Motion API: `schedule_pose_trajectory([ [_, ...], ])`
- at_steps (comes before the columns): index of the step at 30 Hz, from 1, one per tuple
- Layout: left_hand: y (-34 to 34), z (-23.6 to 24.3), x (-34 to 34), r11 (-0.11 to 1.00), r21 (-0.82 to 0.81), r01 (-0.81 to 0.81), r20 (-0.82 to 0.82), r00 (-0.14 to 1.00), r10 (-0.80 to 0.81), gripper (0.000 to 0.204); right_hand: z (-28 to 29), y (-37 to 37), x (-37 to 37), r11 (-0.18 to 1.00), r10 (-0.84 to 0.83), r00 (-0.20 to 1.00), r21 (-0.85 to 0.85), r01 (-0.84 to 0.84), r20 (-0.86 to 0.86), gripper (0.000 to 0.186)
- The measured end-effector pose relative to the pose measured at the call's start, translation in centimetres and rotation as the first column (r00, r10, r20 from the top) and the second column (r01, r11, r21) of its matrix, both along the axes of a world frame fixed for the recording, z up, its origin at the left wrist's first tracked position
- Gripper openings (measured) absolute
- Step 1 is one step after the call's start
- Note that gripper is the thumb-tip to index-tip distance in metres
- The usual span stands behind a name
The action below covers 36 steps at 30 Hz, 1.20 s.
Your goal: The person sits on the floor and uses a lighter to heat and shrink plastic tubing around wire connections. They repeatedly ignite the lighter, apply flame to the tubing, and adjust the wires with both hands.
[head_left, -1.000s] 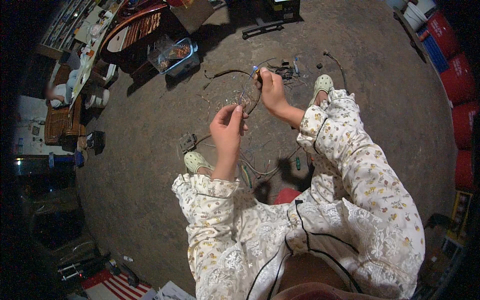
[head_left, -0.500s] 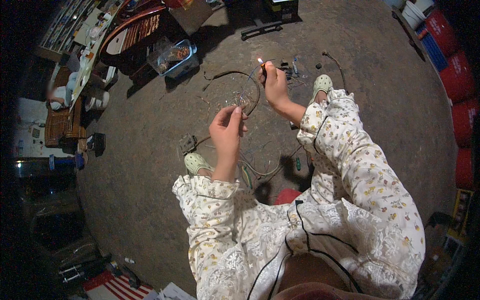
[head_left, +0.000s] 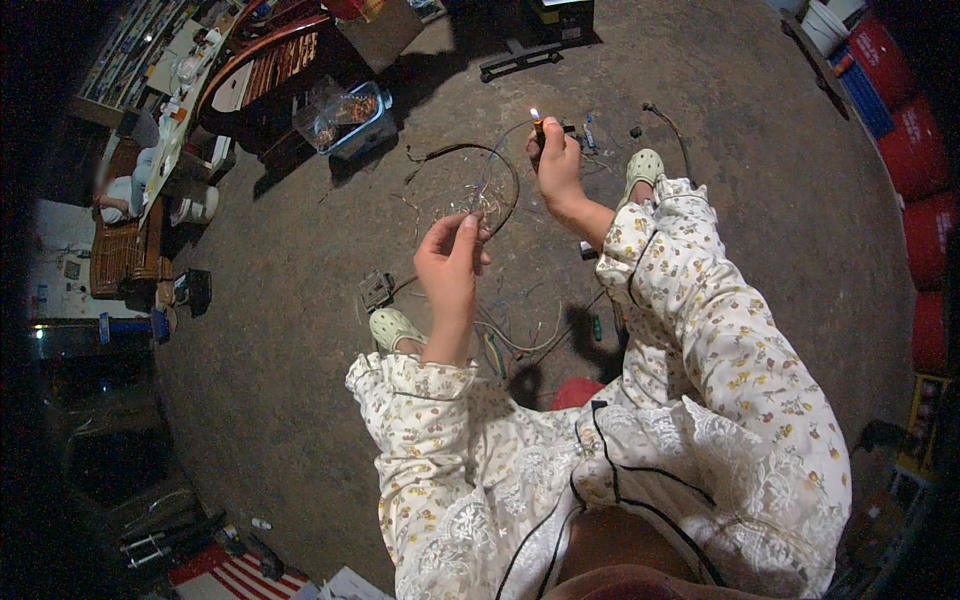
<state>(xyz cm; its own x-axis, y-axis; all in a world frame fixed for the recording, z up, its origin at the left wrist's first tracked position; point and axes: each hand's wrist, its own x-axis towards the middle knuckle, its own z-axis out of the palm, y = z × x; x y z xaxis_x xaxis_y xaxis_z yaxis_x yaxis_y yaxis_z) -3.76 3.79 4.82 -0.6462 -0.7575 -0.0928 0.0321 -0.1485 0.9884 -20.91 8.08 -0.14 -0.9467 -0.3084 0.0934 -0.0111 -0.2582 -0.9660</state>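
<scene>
My right hand (head_left: 562, 180) grips a small dark lighter (head_left: 539, 132), and a flame stands at its top. Below and to the left, the thumb and fingers of my left hand (head_left: 446, 258) are pinched on a thin blue wire (head_left: 495, 155). That wire curves up from the fingertips toward the lighter's flame; whether its far end touches the flame is too small to tell. Beneath the hands, stripped wire scraps (head_left: 455, 203) lie on the floor beside a thick dark cable (head_left: 516, 185). A boxy plug (head_left: 377, 290) rests near my left shoe.
A blue basket (head_left: 372, 138) holding copper-coloured scraps stands at the upper left, by a wooden chair (head_left: 222, 90). Between my feet lie a green-handled tool (head_left: 597, 327) and loose cables (head_left: 535, 350). Red drums (head_left: 915, 150) line the right side. Another person sits at the far left.
My right hand has shifted slightly to the right with the lit lighter, and the blue wire's upper part has moved with it. My left hand has drifted a little left, still pinching the wire.
</scene>
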Motion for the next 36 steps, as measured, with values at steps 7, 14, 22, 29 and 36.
schedule_pose_trajectory([
  [7, -0.3, -0.1, 0.3, 1.000, 0.003, -0.003, -0.008, 1.000, 0.003, 0.018, 0.3, 0.2, 0.0, 1.000, -0.012, 1.000, 0.028, 0.011, 0.025, 0.046],
  [14, -0.2, -0.2, 0.2, 1.000, -0.001, 0.002, 0.001, 1.000, -0.002, 0.019, 0.1, 0.2, 0.1, 0.995, 0.045, 0.998, 0.089, -0.048, 0.044, 0.044],
  [22, 0.0, -0.1, -0.3, 1.000, -0.008, 0.015, 0.028, 1.000, -0.015, 0.018, -0.1, 0.1, 0.8, 0.995, 0.063, 0.994, 0.084, -0.056, -0.088, 0.048],
  [29, 0.0, -0.3, -0.4, 1.000, 0.013, 0.023, 0.030, 0.999, -0.023, 0.017, 0.2, -0.1, 1.6, 0.993, 0.085, 0.990, 0.086, -0.075, -0.115, 0.048],
  [36, 0.1, 0.1, -0.7, 0.999, 0.033, 0.021, 0.037, 0.999, -0.022, 0.015, -0.3, -0.1, 1.9, 0.982, 0.145, 0.965, 0.149, -0.114, -0.219, 0.048],
])
